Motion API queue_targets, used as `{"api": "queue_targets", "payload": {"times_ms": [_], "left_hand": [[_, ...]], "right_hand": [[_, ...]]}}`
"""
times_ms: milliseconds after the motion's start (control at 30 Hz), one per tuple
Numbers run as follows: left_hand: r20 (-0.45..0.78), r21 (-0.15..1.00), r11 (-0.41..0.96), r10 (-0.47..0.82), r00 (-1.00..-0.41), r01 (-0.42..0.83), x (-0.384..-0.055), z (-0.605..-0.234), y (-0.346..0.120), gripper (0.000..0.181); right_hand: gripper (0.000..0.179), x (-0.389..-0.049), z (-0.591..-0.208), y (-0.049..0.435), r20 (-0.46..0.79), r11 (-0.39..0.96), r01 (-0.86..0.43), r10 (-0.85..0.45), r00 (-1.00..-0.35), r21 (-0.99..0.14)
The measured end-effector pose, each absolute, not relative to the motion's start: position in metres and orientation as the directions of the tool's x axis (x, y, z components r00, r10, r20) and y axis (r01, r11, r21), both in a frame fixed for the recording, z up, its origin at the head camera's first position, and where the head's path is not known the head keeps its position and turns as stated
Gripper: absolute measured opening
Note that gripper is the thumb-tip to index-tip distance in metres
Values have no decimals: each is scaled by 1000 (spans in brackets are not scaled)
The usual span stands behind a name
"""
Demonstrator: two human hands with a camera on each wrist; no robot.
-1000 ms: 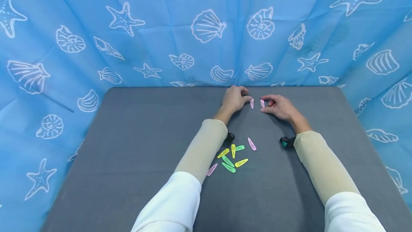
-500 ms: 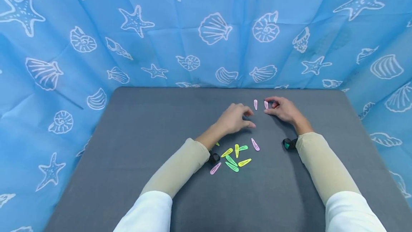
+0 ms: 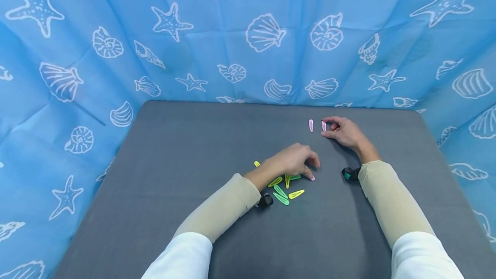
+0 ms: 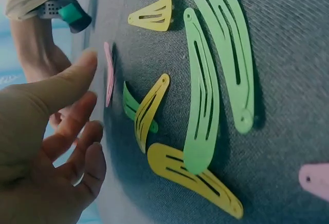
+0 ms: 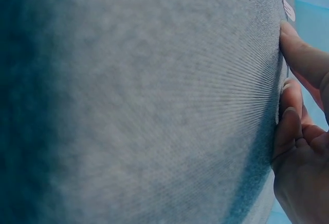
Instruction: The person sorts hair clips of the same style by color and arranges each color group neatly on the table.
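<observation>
In the head view my left hand [image 3: 296,159] hovers over the loose hair clips, thumb and fingers apart. Its thumb tip is right at a pink hair clip [image 4: 109,75], which the hand mostly covers from above. At the far side of the table my right hand [image 3: 346,132] pinches another pink hair clip [image 3: 323,126] lengthwise between thumb and index finger, low on the cloth. Just left of it lies a third pink hair clip [image 3: 311,125], roughly parallel. The right wrist view shows the thumb [image 5: 303,54] and curled fingers against the tabletop.
Under and near my left forearm are scattered green clips [image 4: 201,90] and yellow clips [image 3: 296,194], some overlapping. A pink clip [image 4: 316,180] shows at the left wrist view's edge. The grey table [image 3: 186,154] ends at a blue shell-patterned curtain [image 3: 217,33].
My left hand has left the far pink clip and come back toward the nearer clips, over a pink one. My right hand stays at its clip. The head view has shifted slightly.
</observation>
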State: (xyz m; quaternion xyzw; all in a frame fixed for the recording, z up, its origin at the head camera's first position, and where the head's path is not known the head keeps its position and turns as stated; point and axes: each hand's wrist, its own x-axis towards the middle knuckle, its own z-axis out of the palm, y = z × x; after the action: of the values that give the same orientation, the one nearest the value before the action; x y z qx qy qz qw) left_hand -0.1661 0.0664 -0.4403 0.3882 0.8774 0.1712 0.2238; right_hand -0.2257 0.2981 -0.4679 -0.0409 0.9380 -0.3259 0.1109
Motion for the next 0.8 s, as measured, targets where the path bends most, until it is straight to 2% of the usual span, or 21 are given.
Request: {"api": "queue_targets", "payload": {"times_ms": [200, 400, 567, 667, 800], "left_hand": [[-289, 399, 620, 784, -549, 675, -165, -444, 75, 10], [-376, 497, 655, 754, -539, 569, -165, -448, 75, 5], [-335, 574, 610, 784, -523, 546, -170, -450, 66, 11], [-265, 645, 584, 776, -573, 493, -178, -449, 60, 11], [-185, 721, 593, 664, -725, 359, -194, -447, 52, 6]], "right_hand": [[52, -224, -466, 297, -174, 774, -7, -151, -973, -633], [52, -223, -467, 296, -183, 773, 4, -145, -972, -635], [52, -224, -469, 295, -187, 763, 6, -151, -971, -647], [51, -225, -469, 297, -175, 761, -1, -150, -973, -649], [50, -224, -468, 298, -164, 768, -9, -149, -975, -641]]}}
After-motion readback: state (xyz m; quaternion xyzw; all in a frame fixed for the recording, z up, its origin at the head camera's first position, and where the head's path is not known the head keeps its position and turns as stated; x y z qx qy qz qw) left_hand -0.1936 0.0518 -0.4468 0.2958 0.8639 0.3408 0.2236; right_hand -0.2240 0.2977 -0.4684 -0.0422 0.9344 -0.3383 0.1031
